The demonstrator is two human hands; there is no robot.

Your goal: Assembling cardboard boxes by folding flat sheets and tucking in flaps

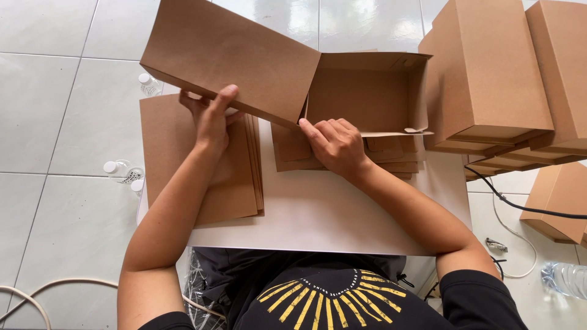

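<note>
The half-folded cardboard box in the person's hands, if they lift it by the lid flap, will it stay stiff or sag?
The half-folded cardboard box is thin brown card, empty and open, so it is probably light. Its lid flap is a broad single sheet hinged at a crease, so it would likely swing or bend. The left hand and right hand both steady it, which suggests it may be floppy.
</note>
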